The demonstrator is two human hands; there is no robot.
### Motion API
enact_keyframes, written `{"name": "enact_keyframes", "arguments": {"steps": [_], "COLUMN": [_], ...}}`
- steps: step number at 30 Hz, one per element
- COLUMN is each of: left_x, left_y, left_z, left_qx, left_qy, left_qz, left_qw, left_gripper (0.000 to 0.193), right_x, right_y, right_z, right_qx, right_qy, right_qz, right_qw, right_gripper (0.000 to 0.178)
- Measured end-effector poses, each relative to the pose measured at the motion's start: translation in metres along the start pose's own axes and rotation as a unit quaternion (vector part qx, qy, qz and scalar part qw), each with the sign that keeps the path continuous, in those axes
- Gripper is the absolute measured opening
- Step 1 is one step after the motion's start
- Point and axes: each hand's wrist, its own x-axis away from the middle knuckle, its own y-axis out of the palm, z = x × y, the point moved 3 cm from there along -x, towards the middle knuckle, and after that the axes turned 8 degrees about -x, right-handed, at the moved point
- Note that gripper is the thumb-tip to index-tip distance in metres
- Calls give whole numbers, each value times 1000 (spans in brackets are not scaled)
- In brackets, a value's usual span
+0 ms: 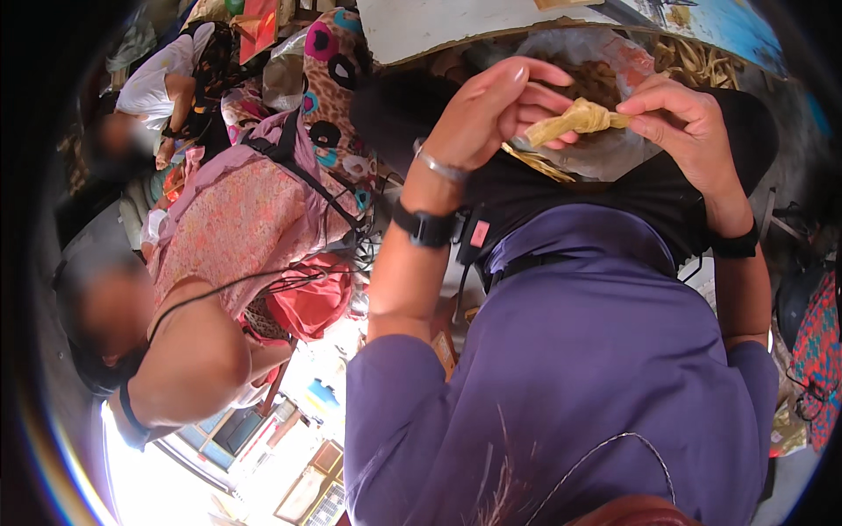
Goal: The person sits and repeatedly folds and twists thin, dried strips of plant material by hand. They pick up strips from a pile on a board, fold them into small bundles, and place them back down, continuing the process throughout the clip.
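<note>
A knotted strip of pale yellow dried leaf, like a corn husk (583, 117), is held up above my lap. My right hand (688, 131) pinches its right end between thumb and fingertips. My left hand (500, 110) is at the other end, its fingers spread and loosely curled behind the strip. The strip's flat left end lies across those fingers, while the left thumb stands off it. Below the knot, more yellow strips (539, 164) lie near my dark trousers. Behind my hands is a clear plastic bag (583, 44) with brown dried material in it.
A white tabletop (474, 26) curves across the top. Dried husks (697, 66) lie beneath its right side. At the left sit a person in a pink patterned apron (237, 219) and another in a white shirt (158, 83). A red bag (311, 294) is near the closer person.
</note>
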Motion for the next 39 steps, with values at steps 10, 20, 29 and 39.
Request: {"name": "enact_keyframes", "arguments": {"steps": [10, 20, 29, 39], "left_x": [-14, -2, -12, -20], "left_y": [25, -23, 21, 21], "left_z": [17, 29, 60, 70], "left_qx": [-19, -105, -632, -531], "left_qy": [-61, 95, 59, 208], "left_qz": [-58, 239, 77, 10], "left_qw": [996, 961, 769, 821], "left_gripper": [38, 22, 25, 27], "right_x": [-6, -1, -13, -33], "right_y": [-3, -5, 9, -5], "right_z": [-45, -13, -20, -26], "right_qx": [206, -46, 13, -76], "right_qy": [-67, 180, 162, 247], "right_qz": [-14, 47, 13, -43], "right_qw": [976, 981, 987, 965], "right_gripper": [13, 17, 21, 25]}}
